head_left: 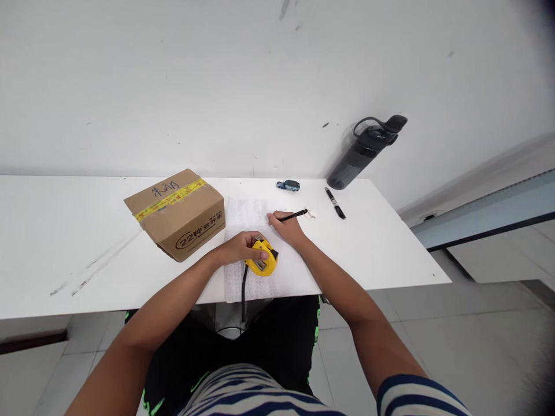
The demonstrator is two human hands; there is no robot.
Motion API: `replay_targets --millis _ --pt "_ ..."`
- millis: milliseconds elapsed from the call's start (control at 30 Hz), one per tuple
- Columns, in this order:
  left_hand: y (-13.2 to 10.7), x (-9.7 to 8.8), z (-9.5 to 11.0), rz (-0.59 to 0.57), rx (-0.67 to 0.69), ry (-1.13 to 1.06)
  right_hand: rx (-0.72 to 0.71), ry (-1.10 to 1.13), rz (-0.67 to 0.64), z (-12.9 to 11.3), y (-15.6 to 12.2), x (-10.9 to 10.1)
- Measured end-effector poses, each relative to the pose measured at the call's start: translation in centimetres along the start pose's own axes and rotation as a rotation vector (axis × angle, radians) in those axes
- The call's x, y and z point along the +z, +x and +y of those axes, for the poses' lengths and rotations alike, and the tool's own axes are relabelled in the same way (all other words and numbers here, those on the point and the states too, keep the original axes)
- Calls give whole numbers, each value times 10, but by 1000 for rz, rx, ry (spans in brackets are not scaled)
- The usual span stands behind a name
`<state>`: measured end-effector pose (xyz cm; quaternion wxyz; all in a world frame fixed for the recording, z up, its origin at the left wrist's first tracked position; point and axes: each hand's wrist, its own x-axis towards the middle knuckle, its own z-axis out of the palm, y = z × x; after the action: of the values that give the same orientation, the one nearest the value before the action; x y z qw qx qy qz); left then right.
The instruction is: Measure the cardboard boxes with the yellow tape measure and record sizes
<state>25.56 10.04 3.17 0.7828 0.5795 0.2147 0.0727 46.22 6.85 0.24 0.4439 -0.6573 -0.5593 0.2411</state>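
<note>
**Tape measure [262,260], one.** It has a yellow case with black trim, and a grey plate is showing on the upturned face. It is sitting on the near half of the white sheet [247,216], close to the table's front edge. One black strap [243,289] is trailing from it and hanging over that edge.

**Left hand [240,247], one.** It is lying over the far side of the tape measure, with the fingers curling round the case and gripping it.

**Pen [295,215], one.** It is slim and black, and it is slanting up and to the right.

**Right hand [286,227], one.** It is pinching the pen in a writing grip. The writing end is pointing down at the sheet beside the fingertips.

**Sheet, one.** It is pale and faintly textured, and it is lying flat under both hands, running from mid-table to the front edge.

**Cardboard box [177,214], one.** It is standing just left of the sheet, sealed with one strip of yellow tape, with printing on its near face.

**Marker [335,203], one.** It is black and is lying well right of the sheet.

**Small blue object [288,185], one.** It is resting near the wall.

**Small white piece [310,215], one.** It is sitting just by the pen's upper end and is perhaps a cap; it is too small to tell.

**Bottle [362,151], one.** It is dark and lidded, and it is standing at the table's far right corner.

**Table [65,231], one.** It is white and is bearing everything listed.
</note>
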Motion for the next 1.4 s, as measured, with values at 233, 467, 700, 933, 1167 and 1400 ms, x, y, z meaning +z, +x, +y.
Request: replay_targets --millis 233,467,700,933,1167,1400 --pt "0 0 -1 -13 -13 8 -12 17 -32 2 -1 0" --pt "0 0 -1 -23 -7 -4 0 4 42 2 -2 -1" --pt "0 -1 -1 -45 4 -3 0 12 16 4 0 -1" --pt "-1 -1 -3 -48 22 13 16 -3 65 2 -1 -1" --pt "-1 0 0 -50 20 27 24 -19 62 1 -2 0" --pt "-2 -3 -2 -75 10 70 43 38 40 1 -1 -2"
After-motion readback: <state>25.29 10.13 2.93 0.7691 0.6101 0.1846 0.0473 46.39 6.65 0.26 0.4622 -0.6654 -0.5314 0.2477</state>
